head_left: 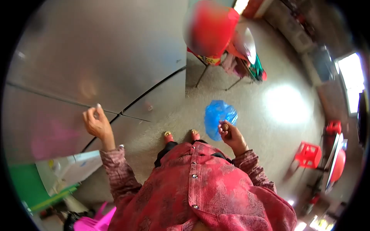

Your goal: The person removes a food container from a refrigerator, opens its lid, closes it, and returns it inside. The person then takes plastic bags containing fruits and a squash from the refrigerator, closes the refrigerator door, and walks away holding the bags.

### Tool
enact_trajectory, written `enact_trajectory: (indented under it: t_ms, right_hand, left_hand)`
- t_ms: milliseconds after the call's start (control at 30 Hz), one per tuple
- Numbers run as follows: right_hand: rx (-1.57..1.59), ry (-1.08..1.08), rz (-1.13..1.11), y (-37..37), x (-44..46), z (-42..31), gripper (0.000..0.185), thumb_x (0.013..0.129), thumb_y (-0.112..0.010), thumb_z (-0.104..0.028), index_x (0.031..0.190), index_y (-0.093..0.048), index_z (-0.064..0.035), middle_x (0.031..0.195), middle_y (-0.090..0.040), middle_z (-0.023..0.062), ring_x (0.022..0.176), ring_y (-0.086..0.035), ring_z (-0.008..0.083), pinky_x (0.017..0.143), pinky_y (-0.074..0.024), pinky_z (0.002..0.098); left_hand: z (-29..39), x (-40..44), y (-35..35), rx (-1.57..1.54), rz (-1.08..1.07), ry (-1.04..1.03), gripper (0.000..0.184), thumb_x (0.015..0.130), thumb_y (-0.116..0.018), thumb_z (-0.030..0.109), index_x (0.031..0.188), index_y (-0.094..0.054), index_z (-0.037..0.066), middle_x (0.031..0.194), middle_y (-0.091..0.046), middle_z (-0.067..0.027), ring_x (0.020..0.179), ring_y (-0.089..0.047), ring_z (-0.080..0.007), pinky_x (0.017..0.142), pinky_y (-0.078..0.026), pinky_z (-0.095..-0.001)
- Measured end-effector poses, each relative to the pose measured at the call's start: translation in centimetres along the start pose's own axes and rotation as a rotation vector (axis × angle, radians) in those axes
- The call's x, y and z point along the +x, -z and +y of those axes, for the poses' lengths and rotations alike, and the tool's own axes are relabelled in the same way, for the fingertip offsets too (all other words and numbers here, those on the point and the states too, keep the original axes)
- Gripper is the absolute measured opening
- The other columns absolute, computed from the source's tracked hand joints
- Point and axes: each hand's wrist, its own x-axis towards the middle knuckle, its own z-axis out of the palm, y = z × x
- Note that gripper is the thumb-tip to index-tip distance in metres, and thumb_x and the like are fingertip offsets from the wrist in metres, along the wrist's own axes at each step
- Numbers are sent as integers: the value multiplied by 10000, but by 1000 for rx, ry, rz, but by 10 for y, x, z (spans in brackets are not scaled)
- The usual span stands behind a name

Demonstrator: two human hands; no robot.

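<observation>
At the left, my left hand (98,122) is raised in front of a large grey refrigerator (100,50), close to the seam between its doors. Its fingers are loosely bent and apart, with nothing visible in them. Whether the fingertips touch the door I cannot tell. My right hand (234,137) is closed on a crumpled blue plastic bag (217,115), which hangs beyond the fingers above the floor. A small round brown thing (224,126) shows at the fingertips; its kind is unclear.
A red rounded object (212,29) and cloths rest on a thin-legged stand at the top. A red plastic stool (308,154) stands at the right. At the lower left are a white panel (71,171) and a pink plastic item (96,221). My feet are on the grey floor (250,104).
</observation>
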Motion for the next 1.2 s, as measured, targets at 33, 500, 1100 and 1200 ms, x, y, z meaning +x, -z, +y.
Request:
enact_trajectory:
  t_ms: [33,500,1100,1200]
  right_hand:
    - [24,51,-3,-1,-6,8,249,951,-514,-225,1071,-545,-9,878,-595,99,717,-591,169,483,-479,172]
    - [268,133,91,6,-24,42,209,921,-550,-206,1043,-592,-42,877,-652,82,745,-630,140,502,-463,172]
    - [-5,516,149,73,-146,3,329,933,-545,-296,1094,-596,-13,776,-659,85,615,-624,116,502,-442,176]
    - [126,574,292,63,-163,-10,314,898,-606,-290,1045,-611,-12,730,-655,84,587,-628,126,493,-451,191]
  left_hand:
    - [11,-12,-2,-152,-87,60,195,797,-701,221,751,-580,75,704,-494,-37,649,-509,-194,552,-401,-342]
    - [250,-130,-42,-1121,-1510,-436,213,785,-663,47,994,-627,22,778,-620,-61,682,-600,-136,637,-486,-264]
    - [481,-208,-55,-1390,-1434,-1057,141,727,-576,-13,861,-610,7,765,-588,-117,625,-581,-227,573,-456,-317]
    - [534,-190,-51,-1411,-1319,-1096,149,736,-582,-7,880,-610,20,770,-587,-115,621,-582,-235,576,-458,-325]
